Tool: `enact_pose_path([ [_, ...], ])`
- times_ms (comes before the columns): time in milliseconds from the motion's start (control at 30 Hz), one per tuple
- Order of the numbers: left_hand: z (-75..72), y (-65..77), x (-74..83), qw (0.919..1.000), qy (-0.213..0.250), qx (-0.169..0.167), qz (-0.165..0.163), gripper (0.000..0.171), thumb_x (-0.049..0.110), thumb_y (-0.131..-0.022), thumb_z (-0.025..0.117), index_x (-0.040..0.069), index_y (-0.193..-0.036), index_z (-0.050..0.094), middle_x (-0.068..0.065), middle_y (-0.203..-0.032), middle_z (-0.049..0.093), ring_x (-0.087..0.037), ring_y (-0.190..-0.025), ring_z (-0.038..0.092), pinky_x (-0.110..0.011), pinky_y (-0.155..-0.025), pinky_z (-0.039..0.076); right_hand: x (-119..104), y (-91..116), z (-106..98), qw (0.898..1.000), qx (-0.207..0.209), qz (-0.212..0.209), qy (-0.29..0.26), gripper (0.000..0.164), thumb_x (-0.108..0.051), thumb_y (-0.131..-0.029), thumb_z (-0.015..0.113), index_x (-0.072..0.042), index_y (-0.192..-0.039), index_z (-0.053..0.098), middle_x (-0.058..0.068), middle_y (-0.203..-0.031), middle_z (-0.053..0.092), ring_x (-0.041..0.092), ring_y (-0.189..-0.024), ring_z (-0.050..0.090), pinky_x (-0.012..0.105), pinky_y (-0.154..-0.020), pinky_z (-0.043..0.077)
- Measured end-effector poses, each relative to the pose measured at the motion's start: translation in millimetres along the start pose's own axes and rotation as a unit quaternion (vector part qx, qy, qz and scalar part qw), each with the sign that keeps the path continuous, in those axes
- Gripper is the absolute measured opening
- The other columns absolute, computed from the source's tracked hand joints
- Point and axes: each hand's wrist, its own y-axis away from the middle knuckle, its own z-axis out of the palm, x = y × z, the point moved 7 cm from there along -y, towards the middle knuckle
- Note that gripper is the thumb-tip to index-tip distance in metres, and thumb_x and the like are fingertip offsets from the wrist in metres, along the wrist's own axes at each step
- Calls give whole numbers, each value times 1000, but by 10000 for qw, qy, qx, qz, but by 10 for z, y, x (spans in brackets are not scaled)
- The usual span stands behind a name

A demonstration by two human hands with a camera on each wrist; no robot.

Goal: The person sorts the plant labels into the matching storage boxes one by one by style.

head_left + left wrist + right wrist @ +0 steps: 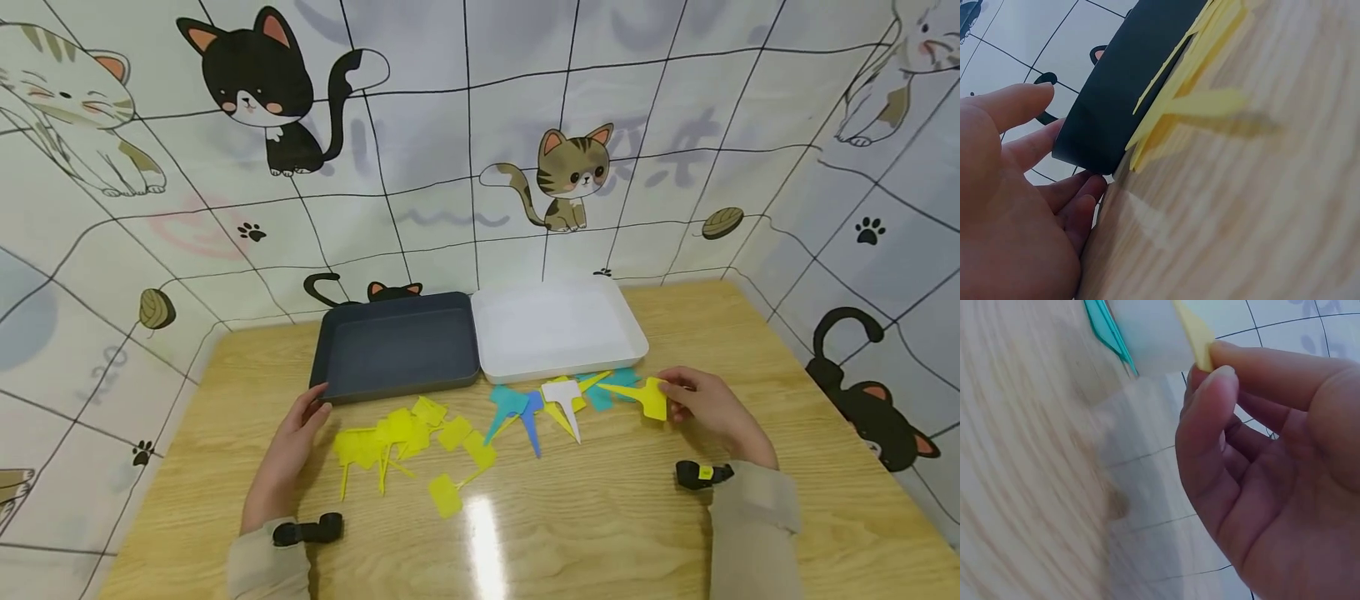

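Observation:
My right hand [708,407] pinches a yellow T-shaped plant label [655,398] by its wide head between thumb and fingertips, its pointed stem turned left. In the right wrist view the label [1196,337] shows edge-on at the fingertips. My left hand [295,442] rests at the near left corner of the dark tray [397,393], fingertips at its outer wall and thumb apart from it in the left wrist view. Between the hands lie a yellow label pile [393,429], a white label [562,393], a blue label [531,412] and teal labels [508,402].
A white tray [558,325] stands against the dark tray's right side, at the back of the wooden table [570,525]. Behind the table hangs a cat-printed cloth [427,167]. Loose yellow labels [446,496] lie toward the front.

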Motion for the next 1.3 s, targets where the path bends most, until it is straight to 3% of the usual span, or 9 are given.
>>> enact_pose_path([
  [233, -2, 10, -7, 10000, 36, -60, -11, 59, 44, -92, 42, 21, -142, 22, -5, -147, 12, -28, -133, 12, -52, -103, 14, -50, -60, -10, 9990, 224, -190, -327, 46, -39, -91, 47, -2, -119, 47, 17, -98, 53, 28, -79, 55, 34, -71, 51],
  [400, -62, 28, 9, 10000, 20, -71, 32, 60, 46, -91, 41, 20, -142, 22, -6, -148, 10, -29, -133, 11, -53, -103, 13, -202, -164, 31, 9913, 826, -564, -861, 44, -34, -89, 54, 1, -115, 52, 12, -92, 58, 23, -75, 58, 29, -67, 52],
  [567, -96, 29, -23, 9999, -3, -108, 97, 60, 45, -92, 41, 19, -142, 22, -6, -148, 9, -29, -132, 11, -54, -102, 13, -332, -241, 147, 9856, 1078, -562, -1179, 44, -33, -87, 56, 2, -113, 53, 12, -92, 58, 16, -72, 58, 28, -67, 52],
  [800, -57, 55, -59, 9999, 60, -107, -40, 59, 45, -91, 42, 21, -142, 22, -6, -147, 10, -28, -133, 11, -53, -103, 12, -491, -371, 240, 9849, 1347, -632, -883, 46, -37, -86, 57, 1, -112, 55, 16, -94, 60, 29, -76, 58, 30, -66, 52],
  [933, -55, 61, -46, 9999, 51, -84, -76, 58, 45, -92, 41, 23, -142, 22, -6, -148, 10, -28, -133, 11, -53, -103, 12, -445, -507, 296, 9830, 1526, -193, -1002, 50, -48, -79, 61, -10, -111, 58, 7, -94, 63, 25, -76, 59, 33, -68, 51],
  [1000, -62, 54, -34, 10000, -9, -55, -43, 58, 46, -92, 41, 23, -142, 23, -6, -147, 11, -28, -133, 11, -52, -103, 12, -484, -547, 332, 9808, 1571, -142, -1150, 51, -49, -78, 61, -11, -112, 58, 8, -97, 63, 21, -73, 59, 34, -68, 51],
  [1100, -67, 32, -28, 10000, -43, -30, 6, 57, 45, -92, 41, 24, -141, 24, -6, -147, 12, -28, -132, 12, -52, -103, 13, -632, -577, 398, 9810, 1585, -311, -1075, 45, -41, -83, 60, -7, -113, 57, 16, -100, 62, 29, -69, 59, 37, -65, 52],
  [1300, -38, -8, -59, 9999, 88, -134, -46, 55, 44, -92, 41, 24, -141, 24, -3, -148, 9, -25, -133, 9, -52, -104, 12, -763, -612, 494, 9865, 1609, -279, -116, 33, -34, -88, 56, -9, -109, 60, 10, -94, 66, 35, -62, 59, 31, -52, 48],
])
